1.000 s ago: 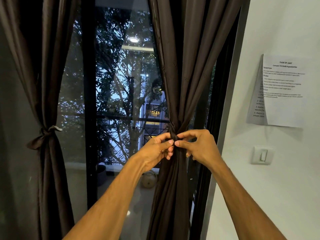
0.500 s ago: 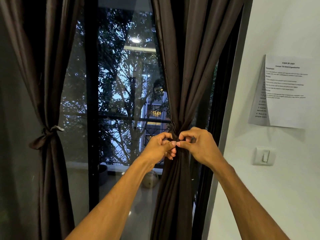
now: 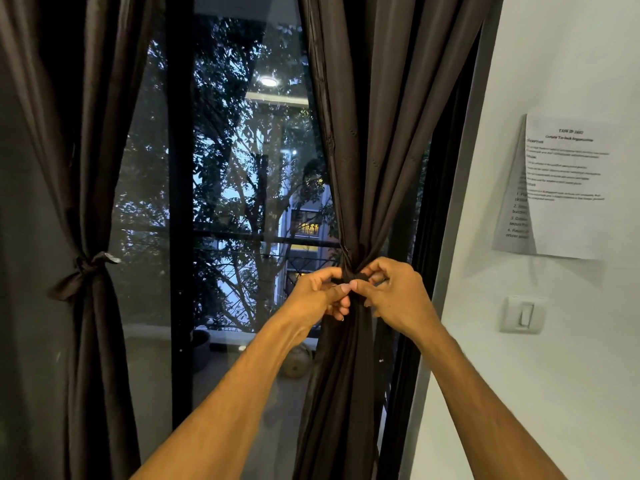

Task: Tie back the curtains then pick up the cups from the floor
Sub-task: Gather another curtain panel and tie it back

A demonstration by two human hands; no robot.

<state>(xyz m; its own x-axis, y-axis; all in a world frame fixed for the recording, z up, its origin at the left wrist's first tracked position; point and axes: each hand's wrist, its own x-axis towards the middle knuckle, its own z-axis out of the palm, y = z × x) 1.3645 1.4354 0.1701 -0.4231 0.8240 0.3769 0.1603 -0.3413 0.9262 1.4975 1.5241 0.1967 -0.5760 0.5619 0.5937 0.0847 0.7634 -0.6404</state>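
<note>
The dark brown right curtain [image 3: 377, 140] hangs gathered at its waist beside the window frame. A matching dark tie-back [image 3: 356, 277] wraps that gathered spot. My left hand [image 3: 320, 294] pinches the tie-back from the left, and my right hand [image 3: 394, 294] pinches it from the right, thumbs nearly touching. The left curtain [image 3: 93, 140] is bunched and held by its own knotted tie-back [image 3: 85, 268]. No cups are in view.
A tall glass door with a black frame [image 3: 180, 202] stands between the curtains. On the white wall at right hang a printed paper sheet [image 3: 561, 188] and a light switch [image 3: 524, 315]. A round pale object [image 3: 294, 363] sits outside behind the glass.
Both hands have stayed at the right curtain's waist, fingers curling tighter around the tie-back; a loop of it now shows between the thumbs. The view shifted slightly.
</note>
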